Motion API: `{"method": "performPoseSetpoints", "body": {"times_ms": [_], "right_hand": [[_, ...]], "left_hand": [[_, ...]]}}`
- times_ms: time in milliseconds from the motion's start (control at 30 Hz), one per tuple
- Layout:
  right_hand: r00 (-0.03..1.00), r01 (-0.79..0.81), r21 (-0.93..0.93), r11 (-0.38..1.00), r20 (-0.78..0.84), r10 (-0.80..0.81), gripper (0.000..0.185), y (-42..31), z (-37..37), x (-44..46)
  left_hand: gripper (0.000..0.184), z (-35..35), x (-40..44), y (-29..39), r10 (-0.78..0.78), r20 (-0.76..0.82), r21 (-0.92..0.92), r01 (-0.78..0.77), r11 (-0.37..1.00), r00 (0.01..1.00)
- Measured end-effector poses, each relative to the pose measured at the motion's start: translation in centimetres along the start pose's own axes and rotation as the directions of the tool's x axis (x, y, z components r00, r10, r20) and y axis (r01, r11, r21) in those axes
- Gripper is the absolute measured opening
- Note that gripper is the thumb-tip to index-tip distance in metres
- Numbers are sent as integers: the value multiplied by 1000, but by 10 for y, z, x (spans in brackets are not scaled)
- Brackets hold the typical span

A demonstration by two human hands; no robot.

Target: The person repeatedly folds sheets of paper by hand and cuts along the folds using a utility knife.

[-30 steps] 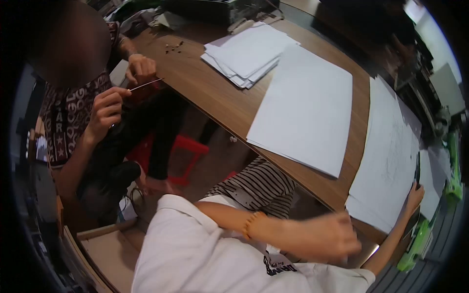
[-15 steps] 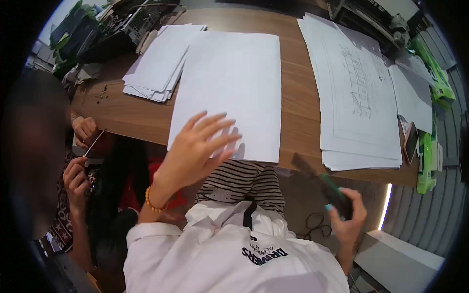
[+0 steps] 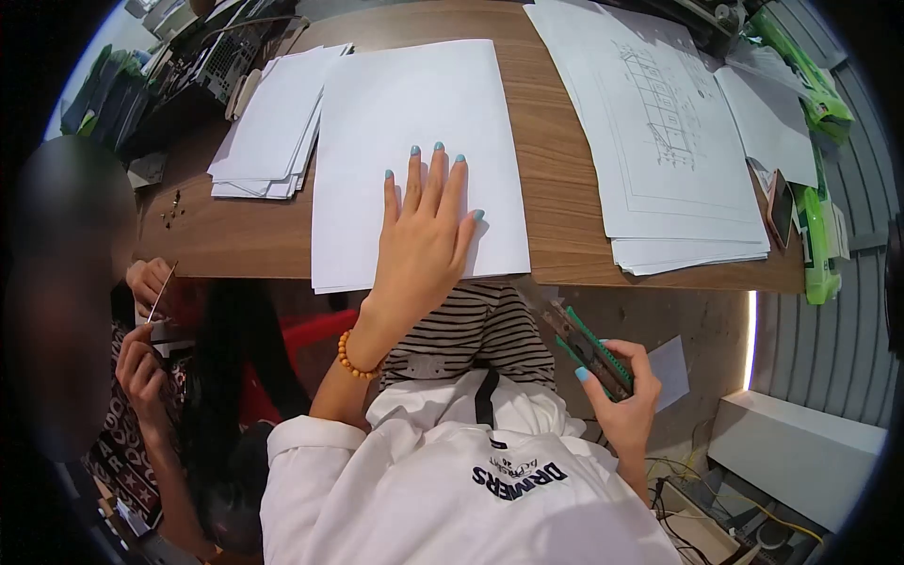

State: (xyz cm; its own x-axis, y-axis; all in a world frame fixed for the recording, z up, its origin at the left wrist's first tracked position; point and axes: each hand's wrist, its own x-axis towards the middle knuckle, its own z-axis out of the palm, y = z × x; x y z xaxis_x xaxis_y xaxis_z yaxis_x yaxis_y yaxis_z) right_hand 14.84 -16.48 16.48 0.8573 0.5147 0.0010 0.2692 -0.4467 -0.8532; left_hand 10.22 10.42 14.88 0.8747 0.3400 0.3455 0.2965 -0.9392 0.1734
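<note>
My left hand point(image 3: 421, 235) lies flat with spread fingers on a large blank white sheet point(image 3: 414, 104) at the table's front edge. An orange bead bracelet point(image 3: 356, 358) circles that wrist. In my right hand point(image 3: 629, 400) is a green and dark utility knife point(image 3: 593, 350), held beyond the table edge. Its blade points up and left, with the tip close to the sheet's lower right corner. Whether the tip touches the paper, I cannot tell.
Smaller white papers point(image 3: 273, 127) are stacked left of the sheet. Printed drawings point(image 3: 659, 141) and a phone point(image 3: 780, 209) lie on the right of the brown table point(image 3: 563, 221). At the left, a co-worker's hands point(image 3: 141, 372) hold a thin rod. Small dark bits point(image 3: 172, 209) lie nearby.
My left hand has come down flat on the blank sheet. My right hand has brought the knife from the printed drawings to the blank sheet's front edge. The view has turned.
</note>
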Motion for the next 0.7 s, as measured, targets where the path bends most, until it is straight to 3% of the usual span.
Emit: {"method": "performPoseSetpoints", "body": {"times_ms": [167, 233, 367, 467, 533, 600, 667, 700], "right_hand": [[1000, 16, -5, 1000, -10, -16, 35, -8, 3, 6], [992, 125, -89, 988, -6, -126, 37, -11, 5, 7], [994, 113, -147, 983, 10, -113, 33, -13, 7, 5], [993, -26, -78, 997, 110, 35, 30, -10, 4, 1], [956, -240, 100, 966, 199, 217, 29, -12, 1, 2], [943, -283, 112, 953, 213, 255, 35, -14, 0, -1], [978, 177, -163, 971, 140, -155, 43, -16, -2, -1], [978, 175, -163, 971, 139, -153, 43, -19, -4, -2]], "left_hand": [[51, 3, -2, -2, 8, 32, -23, -8, 1000, 999], [51, 2, -2, -2, 3, 46, -36, -1, 999, 999], [51, 4, -3, -4, 29, 41, -34, -28, 999, 999], [51, 2, -2, -2, 32, 51, -36, -30, 999, 998], [50, 3, -2, -2, 21, 45, -32, -19, 999, 999], [50, 2, -2, -2, 16, 53, -52, -13, 999, 998], [49, 2, -2, -1, 3, 56, -72, 1, 997, 998], [49, 1, -2, -1, 1, 58, -78, 3, 997, 998]]}}
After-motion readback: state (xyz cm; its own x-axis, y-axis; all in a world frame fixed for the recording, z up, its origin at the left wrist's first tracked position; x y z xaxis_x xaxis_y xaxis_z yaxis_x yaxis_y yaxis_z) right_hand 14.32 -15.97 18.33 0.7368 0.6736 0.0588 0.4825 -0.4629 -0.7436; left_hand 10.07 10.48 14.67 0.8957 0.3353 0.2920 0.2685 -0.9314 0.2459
